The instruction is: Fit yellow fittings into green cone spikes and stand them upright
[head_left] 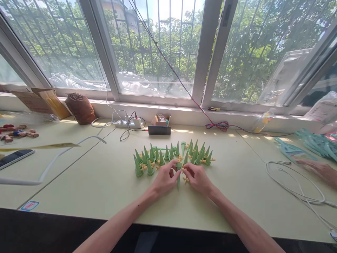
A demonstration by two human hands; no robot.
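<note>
My left hand (166,178) is closed around the wide end of a green plant watering spike (178,182), its tip pointing down toward me. Close beside it, my right hand (198,178) pinches at the spike's collar; a small yellowish valve piece seems to be between the fingertips, mostly hidden. Beyond both hands, several green spikes (138,169) stand point-up in groups to the left and right, many with yellow valves (212,160) sticking out at their bases. One spike (183,148) stands with its wide end up. A few loose yellow pieces (185,180) lie under my right hand.
A phone (159,130) leans against a small box (161,119) at the back. Power strips (129,122) and cables sit behind, left. A brown bag (80,108) is farther left. At right, another person's hand (319,170) rests near a white cable (297,182) and green plastic bags (318,140).
</note>
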